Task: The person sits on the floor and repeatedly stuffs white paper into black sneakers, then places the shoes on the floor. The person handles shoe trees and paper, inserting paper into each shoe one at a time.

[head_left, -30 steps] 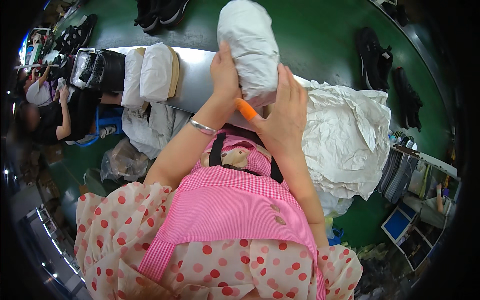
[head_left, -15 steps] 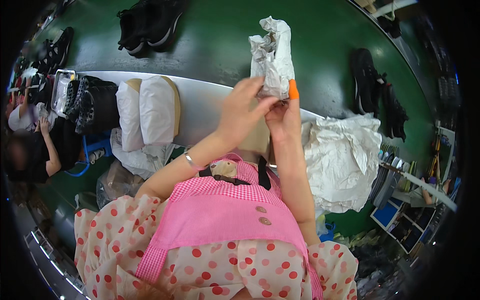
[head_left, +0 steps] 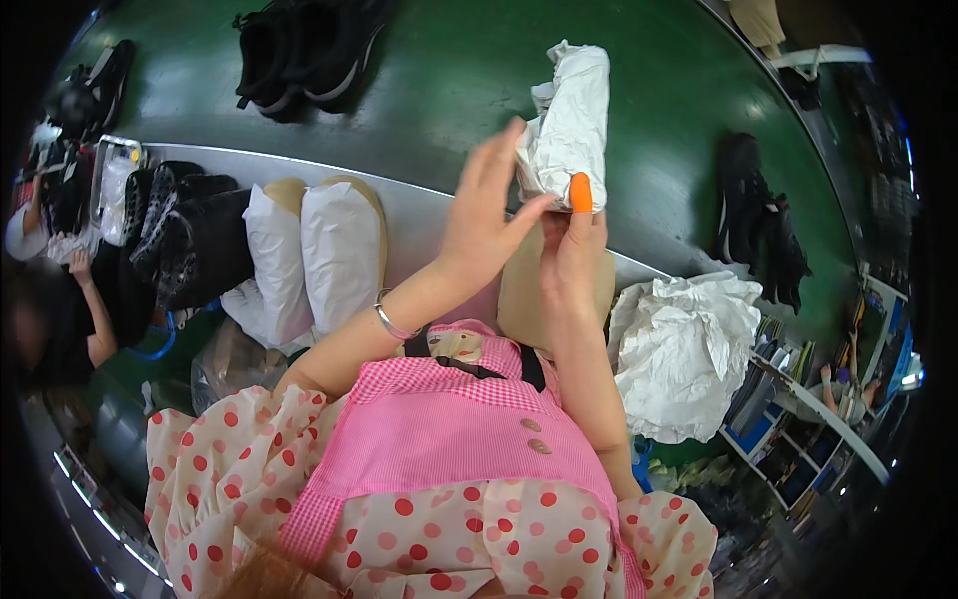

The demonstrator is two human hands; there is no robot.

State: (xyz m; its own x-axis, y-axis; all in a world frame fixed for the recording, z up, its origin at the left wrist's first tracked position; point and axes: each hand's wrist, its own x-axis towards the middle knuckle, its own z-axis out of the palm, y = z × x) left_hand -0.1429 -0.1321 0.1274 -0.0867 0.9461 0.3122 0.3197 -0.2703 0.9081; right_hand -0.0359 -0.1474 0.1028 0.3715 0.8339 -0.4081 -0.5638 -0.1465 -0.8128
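Over the green belt, my right hand [head_left: 572, 250] grips a crumpled white paper bundle [head_left: 577, 120] from below. An orange finger cot covers its thumb, which presses on the paper. My left hand [head_left: 489, 200] is open at the bundle's left side, fingers stretched upward and thumb apart, the fingertips at the paper's edge. Whatever the paper may wrap is hidden. Below my hands, close to my apron, stands a beige form [head_left: 519, 295], partly covered by my right wrist.
Two white-covered beige forms [head_left: 341, 255] stand left on the metal ledge, beside dark patterned footwear [head_left: 205, 240]. A stack of crumpled white paper [head_left: 684, 354] lies right. Black shoes [head_left: 304, 55] sit on the green belt [head_left: 449, 90], others [head_left: 743, 205] farther right. Another person's arm [head_left: 92, 309] shows far left.
The bundle has turned and moved slightly right, showing a smoother, more closed side. My left hand's fingers have straightened upward along it. The view has shifted a little.
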